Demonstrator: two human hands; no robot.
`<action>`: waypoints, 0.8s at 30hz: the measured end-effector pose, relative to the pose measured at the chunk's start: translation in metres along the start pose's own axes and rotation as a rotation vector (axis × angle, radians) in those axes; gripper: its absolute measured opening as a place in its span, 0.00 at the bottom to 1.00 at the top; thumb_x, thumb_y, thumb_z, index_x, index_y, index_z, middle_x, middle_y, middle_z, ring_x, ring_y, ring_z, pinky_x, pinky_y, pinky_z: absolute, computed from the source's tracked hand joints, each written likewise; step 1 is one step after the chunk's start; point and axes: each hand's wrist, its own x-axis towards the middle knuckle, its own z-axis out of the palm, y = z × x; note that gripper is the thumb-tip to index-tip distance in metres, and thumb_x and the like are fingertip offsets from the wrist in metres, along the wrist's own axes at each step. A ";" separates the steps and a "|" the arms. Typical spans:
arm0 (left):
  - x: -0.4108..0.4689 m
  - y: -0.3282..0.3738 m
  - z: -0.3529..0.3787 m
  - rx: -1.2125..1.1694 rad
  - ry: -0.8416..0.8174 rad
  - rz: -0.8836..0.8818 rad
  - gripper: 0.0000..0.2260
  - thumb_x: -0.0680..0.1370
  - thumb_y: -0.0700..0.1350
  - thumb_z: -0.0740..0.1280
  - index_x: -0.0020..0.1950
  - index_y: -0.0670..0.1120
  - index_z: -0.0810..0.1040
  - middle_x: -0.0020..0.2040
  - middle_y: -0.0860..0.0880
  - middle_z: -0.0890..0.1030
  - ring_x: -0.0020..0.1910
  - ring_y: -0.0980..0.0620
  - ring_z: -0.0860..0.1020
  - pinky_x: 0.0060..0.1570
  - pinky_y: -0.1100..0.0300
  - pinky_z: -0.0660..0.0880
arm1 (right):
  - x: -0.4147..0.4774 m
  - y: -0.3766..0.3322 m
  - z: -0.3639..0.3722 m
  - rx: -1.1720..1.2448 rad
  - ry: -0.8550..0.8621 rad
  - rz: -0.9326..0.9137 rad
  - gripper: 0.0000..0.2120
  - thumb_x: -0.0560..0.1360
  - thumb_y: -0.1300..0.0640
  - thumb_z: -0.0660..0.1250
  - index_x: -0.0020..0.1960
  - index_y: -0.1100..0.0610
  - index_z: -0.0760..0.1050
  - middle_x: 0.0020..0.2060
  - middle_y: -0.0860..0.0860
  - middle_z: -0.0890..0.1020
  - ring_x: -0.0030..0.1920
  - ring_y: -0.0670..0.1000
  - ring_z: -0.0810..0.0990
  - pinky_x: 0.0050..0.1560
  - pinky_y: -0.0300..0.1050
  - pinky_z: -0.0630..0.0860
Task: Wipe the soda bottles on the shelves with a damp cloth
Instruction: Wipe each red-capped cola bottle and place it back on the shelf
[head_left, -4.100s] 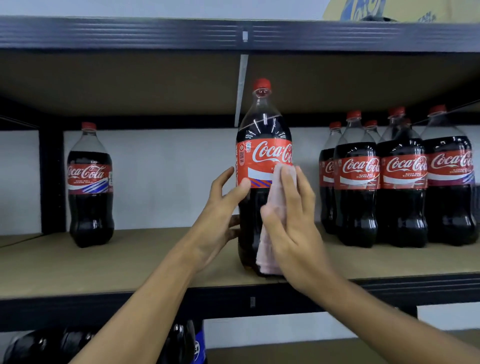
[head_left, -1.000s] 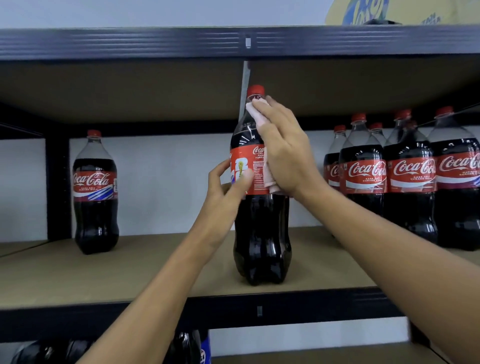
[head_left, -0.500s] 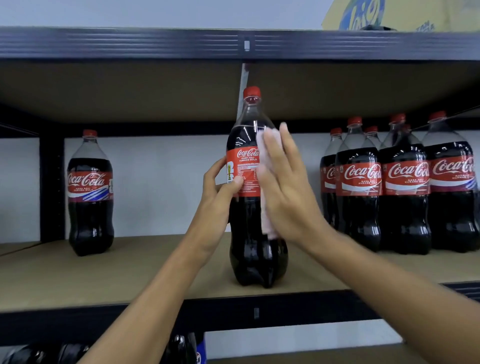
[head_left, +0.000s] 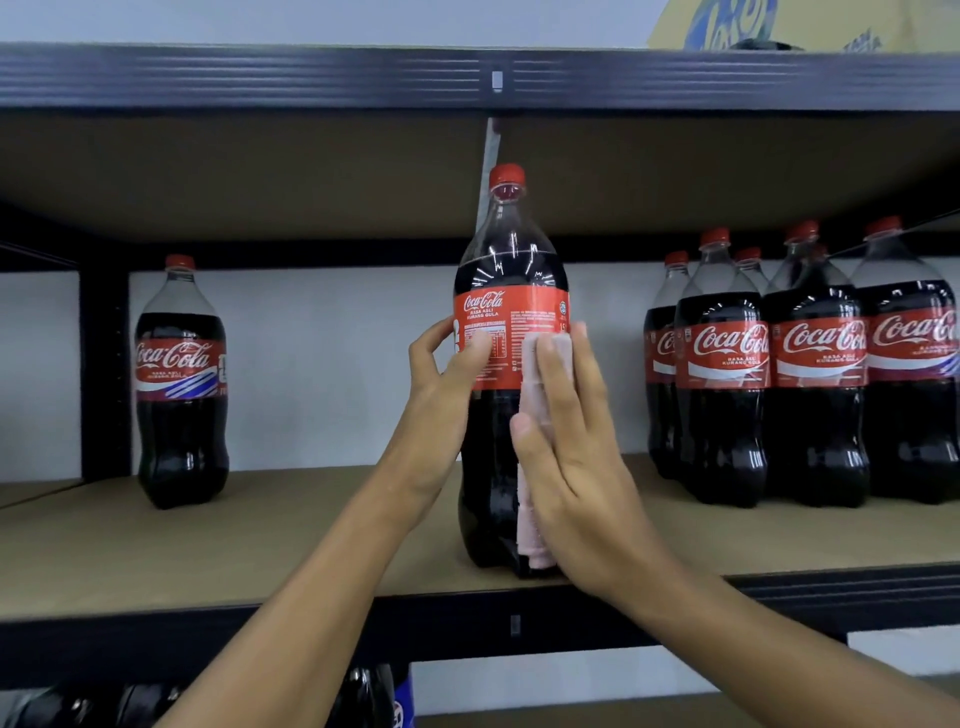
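Left hand (head_left: 441, 384) grips centre-frame bottle (head_left: 506, 395) at its label. Right hand (head_left: 576, 467), fingers straight, presses pink cloth (head_left: 535, 457) flat against it.

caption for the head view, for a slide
Left hand steadies a cola bottle on the shelf while right hand presses a pink cloth against it

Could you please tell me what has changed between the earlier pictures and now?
The right hand slid the cloth from the neck of the middle bottle down to its label and lower body, pressing it flat. The bottle was turned, small print now forward. The left hand still holds the label band; the other bottles stayed put.
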 end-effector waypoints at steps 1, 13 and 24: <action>0.000 0.000 0.000 0.014 -0.002 0.003 0.27 0.74 0.66 0.66 0.71 0.63 0.64 0.60 0.54 0.82 0.56 0.56 0.84 0.60 0.51 0.81 | 0.005 -0.001 -0.002 0.007 0.009 -0.002 0.28 0.84 0.42 0.49 0.80 0.33 0.40 0.78 0.31 0.35 0.79 0.35 0.37 0.75 0.35 0.49; 0.002 -0.001 0.000 0.012 0.047 0.021 0.22 0.81 0.61 0.61 0.74 0.60 0.65 0.60 0.55 0.82 0.55 0.60 0.84 0.60 0.55 0.79 | 0.101 -0.008 -0.016 0.093 0.206 -0.010 0.21 0.87 0.50 0.54 0.79 0.44 0.63 0.79 0.44 0.60 0.78 0.38 0.58 0.75 0.40 0.61; 0.002 0.000 -0.004 0.003 0.060 0.016 0.15 0.86 0.55 0.56 0.73 0.59 0.67 0.62 0.53 0.82 0.58 0.57 0.83 0.66 0.50 0.77 | 0.054 -0.001 -0.011 -0.236 0.124 -0.155 0.24 0.87 0.50 0.47 0.83 0.46 0.51 0.82 0.42 0.44 0.80 0.40 0.36 0.81 0.44 0.37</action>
